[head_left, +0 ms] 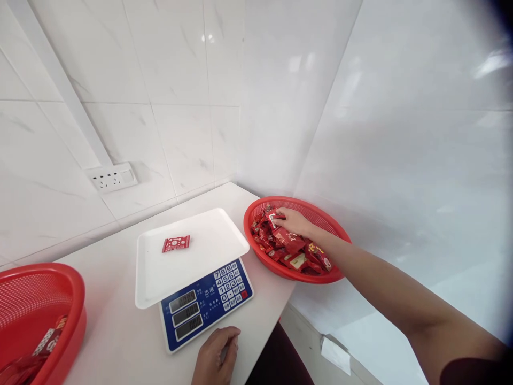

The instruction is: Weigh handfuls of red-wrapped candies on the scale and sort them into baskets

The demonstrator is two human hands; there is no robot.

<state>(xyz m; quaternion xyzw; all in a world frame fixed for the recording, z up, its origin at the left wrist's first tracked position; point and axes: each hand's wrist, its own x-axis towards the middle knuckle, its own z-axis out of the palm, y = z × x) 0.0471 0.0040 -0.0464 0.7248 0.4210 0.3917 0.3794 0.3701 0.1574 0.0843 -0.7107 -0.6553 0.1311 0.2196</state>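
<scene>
Tray (188, 272): plain white. Tray packet (176, 244): red, white print. Scale (208, 305): blue face, white lettering; displays (186, 309) grey, dark digits; keys (230, 285) white with blue figures, one red. Right basket (294, 276): bright red, mesh-patterned sides. Heaped packets (290, 240): mostly red; one shows yellow markings, another a cream patch. Held packet (274, 219): red, white patch. Left basket (76, 299): same red, mesh pattern; packets inside (50, 345) red, one with dark-dotted white band. Table (112, 321): white. Tiles (180, 64): white, faint grey veining. Socket (112, 177): white, dark slots. Sleeve (473, 371): dark maroon.
</scene>
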